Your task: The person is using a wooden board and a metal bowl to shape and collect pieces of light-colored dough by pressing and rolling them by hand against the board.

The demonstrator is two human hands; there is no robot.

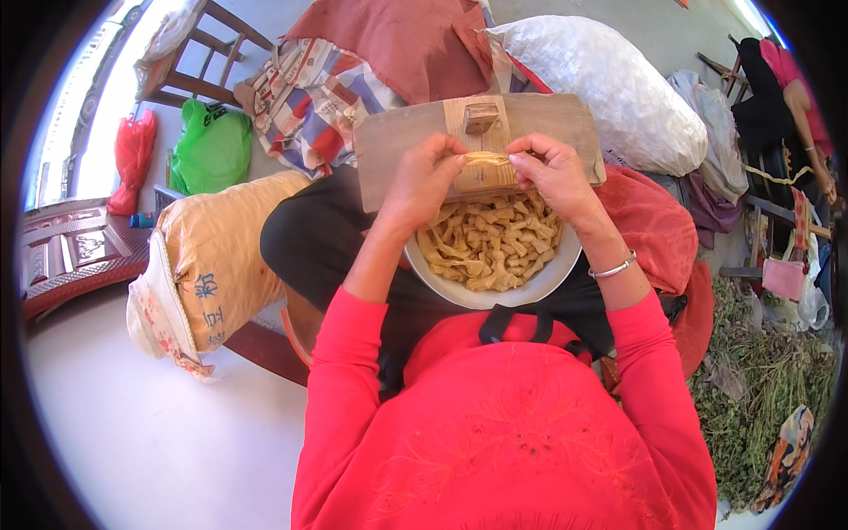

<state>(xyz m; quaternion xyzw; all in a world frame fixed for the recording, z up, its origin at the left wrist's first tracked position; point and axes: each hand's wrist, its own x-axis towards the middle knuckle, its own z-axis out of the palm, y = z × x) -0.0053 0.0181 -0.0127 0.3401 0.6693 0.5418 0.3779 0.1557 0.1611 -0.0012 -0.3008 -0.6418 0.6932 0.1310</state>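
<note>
Between my two hands a pale yellow folded strip (488, 160) is stretched sideways, perhaps bean curd skin. The fingertips of my left hand (430, 177) pinch its left end, and those of my right hand (555, 175) pinch its right end. Just beneath it lies a thick wooden board (389, 132) with a lighter band across its middle and a small wooden block (481, 117) on top. On my lap sits a round metal bowl (495, 299), filled with several twisted, knotted-looking yellow pieces (495, 247). The board and my hands hide its far rim.
To my left stands a stuffed tan sack (225, 256); beyond it are green (210, 146) and red (132, 159) plastic bags. A bulging white sack (601, 88) rests at the far right. Dried plants (760, 371) cover the right floor. Another person's arm (808, 119) shows at the right edge.
</note>
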